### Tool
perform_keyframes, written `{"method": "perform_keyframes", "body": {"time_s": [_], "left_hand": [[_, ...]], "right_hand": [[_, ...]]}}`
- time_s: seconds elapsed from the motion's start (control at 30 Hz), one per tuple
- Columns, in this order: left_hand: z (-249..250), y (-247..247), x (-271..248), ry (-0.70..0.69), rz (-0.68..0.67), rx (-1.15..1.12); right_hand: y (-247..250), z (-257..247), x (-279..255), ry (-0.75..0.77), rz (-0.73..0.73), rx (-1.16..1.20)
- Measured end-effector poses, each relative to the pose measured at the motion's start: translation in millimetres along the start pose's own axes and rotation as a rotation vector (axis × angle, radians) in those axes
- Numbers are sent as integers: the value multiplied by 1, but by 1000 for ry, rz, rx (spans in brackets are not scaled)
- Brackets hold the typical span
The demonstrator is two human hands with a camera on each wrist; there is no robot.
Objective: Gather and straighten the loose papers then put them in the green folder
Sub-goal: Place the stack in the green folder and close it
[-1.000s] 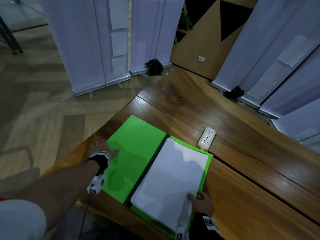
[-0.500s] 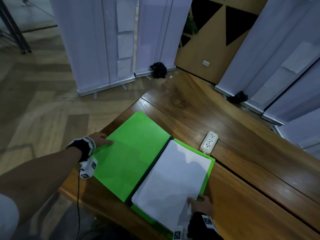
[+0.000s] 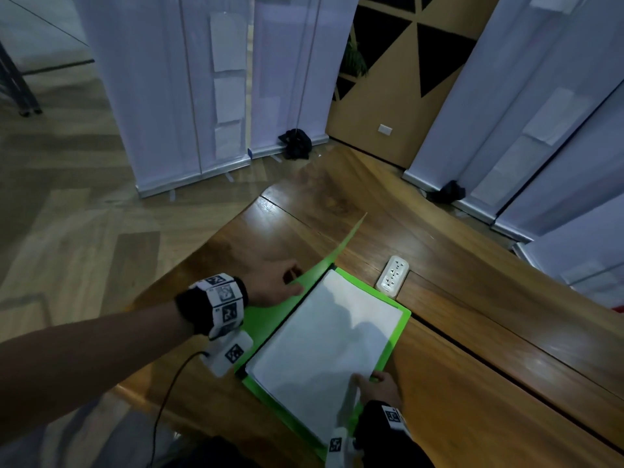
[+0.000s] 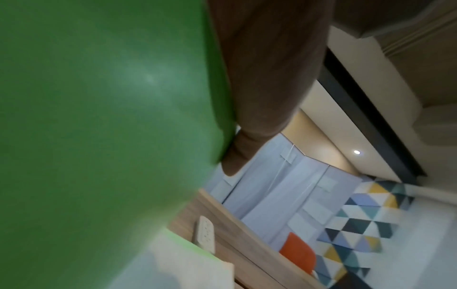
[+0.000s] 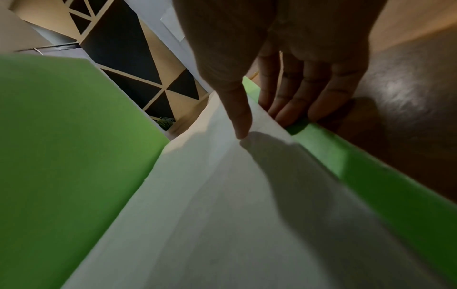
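The left hand (image 3: 273,282) pinches the folder (image 3: 393,336) cover and holds it tipped up on edge. The right hand (image 3: 378,388) lies flat, fingers (image 5: 291,101) straight, thumb pressing the near corner of the papers (image 3: 324,346). The papers sit stacked inside the folder on the surface (image 3: 472,383), near a power strip (image 3: 393,275).

On the wooden surface (image 3: 456,349) the green folder (image 3: 400,327) lies open with the stack of white papers (image 3: 324,346) on its right half. The left hand (image 3: 275,282) holds the left cover raised on edge; the right hand (image 3: 380,388) rests on the stack's near right corner. A white power strip (image 3: 393,274) lies just beyond the folder.
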State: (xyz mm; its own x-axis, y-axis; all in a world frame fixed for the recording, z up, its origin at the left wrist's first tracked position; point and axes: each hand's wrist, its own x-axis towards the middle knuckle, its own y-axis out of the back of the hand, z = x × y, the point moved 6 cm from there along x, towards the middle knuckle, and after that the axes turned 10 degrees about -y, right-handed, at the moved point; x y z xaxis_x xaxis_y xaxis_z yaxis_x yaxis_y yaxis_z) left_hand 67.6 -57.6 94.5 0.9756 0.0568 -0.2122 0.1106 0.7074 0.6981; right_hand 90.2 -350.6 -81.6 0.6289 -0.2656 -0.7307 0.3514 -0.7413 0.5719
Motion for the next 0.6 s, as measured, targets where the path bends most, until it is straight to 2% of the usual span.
{"method": "perform_keyframes", "body": {"time_s": [0.17,0.4,0.5,0.6], "left_hand": [[7,-29,14,108,-34,-179],[13,-27,22,175,1,-203],[15,-21,22,246,-69,-269],[17,-13,21,222,-189,-140]], "right_hand": [[-3,0,10,84,-41,-1],[2,0,14,100,-110,66],[3,0,14,103,-122,59],[4,-1,14,103,-129,60]]}}
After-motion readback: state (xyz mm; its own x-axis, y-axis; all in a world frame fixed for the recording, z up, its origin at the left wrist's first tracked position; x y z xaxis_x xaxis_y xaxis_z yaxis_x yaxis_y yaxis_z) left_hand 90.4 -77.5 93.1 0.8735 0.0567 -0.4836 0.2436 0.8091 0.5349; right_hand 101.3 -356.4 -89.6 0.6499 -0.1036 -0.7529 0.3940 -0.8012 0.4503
